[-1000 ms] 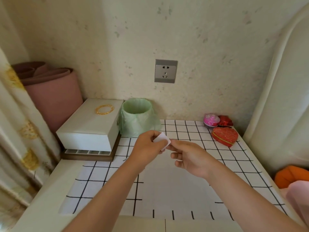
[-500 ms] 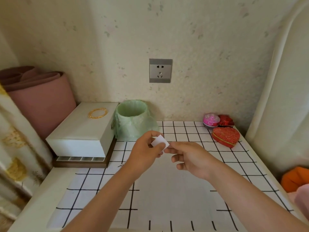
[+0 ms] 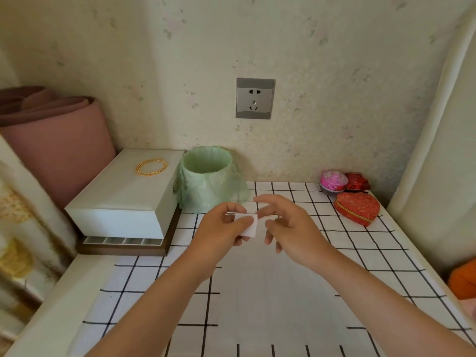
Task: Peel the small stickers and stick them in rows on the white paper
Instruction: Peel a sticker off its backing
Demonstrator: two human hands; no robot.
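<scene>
My left hand holds up a small white sticker sheet, pinched between thumb and fingers above the table. My right hand hovers just right of it with the fingers spread. One fingertip touches the sheet's right edge, and the index finger points left above it. Motion blur hides whether a sticker clings to any fingertip. The white paper lies flat on the black-and-white checked cloth, below both hands. No stickers show on it.
A white box with a gold bangle stands at the back left, beside a green-bagged bin. A red heart-shaped tin and a pink egg sit back right. A pink rolled mat leans far left.
My right hand has let go of its pinch on the sheet's edge and spread its fingers. My left hand has turned the sheet slightly. The camera has drifted a little.
</scene>
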